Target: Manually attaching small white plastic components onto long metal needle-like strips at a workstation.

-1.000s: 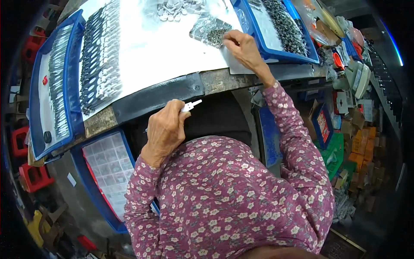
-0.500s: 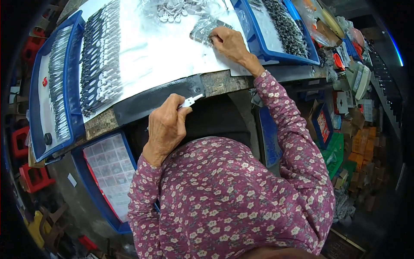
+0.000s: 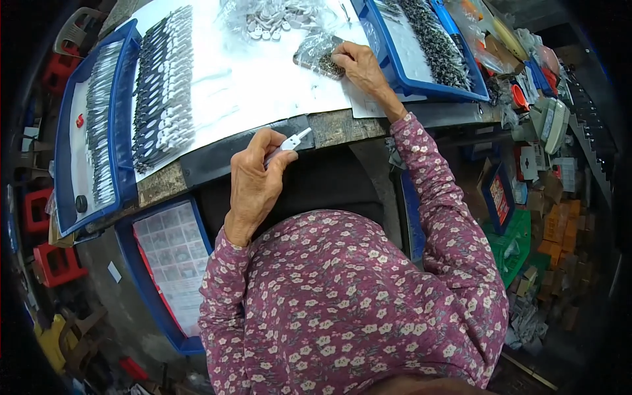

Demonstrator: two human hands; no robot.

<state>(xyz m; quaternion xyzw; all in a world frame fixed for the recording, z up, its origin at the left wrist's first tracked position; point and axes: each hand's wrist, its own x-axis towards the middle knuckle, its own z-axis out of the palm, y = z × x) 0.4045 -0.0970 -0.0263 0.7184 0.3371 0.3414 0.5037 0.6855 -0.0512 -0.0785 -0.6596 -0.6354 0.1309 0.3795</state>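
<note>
My left hand (image 3: 253, 181) is closed around a small white plastic piece (image 3: 290, 141) with a slim pale tip, just off the table's front edge. The tip points up and to the right. Farther off, my right hand (image 3: 361, 68) has its thumb and fingers pinched together over a shallow dark tray (image 3: 304, 60) with clear plastic film and tiny metal-looking parts in it. Whatever lies between those fingertips is too small to make out. Beyond the tray, light grey plastic pieces (image 3: 266, 29) lie heaped on a clear bag.
Rows of black-and-white assembled pieces (image 3: 158, 99) lie on the white sheet at left. Blue trays stand at the left (image 3: 117, 155) and right (image 3: 421, 87), both holding many parts. A wooden board edge (image 3: 336, 127) borders the table. Below it is another blue tray (image 3: 191, 316).
My left hand has tilted the white piece more upright. My right hand stays at the dark tray, its fingertips slightly farther right. The whole view has shifted a little.
</note>
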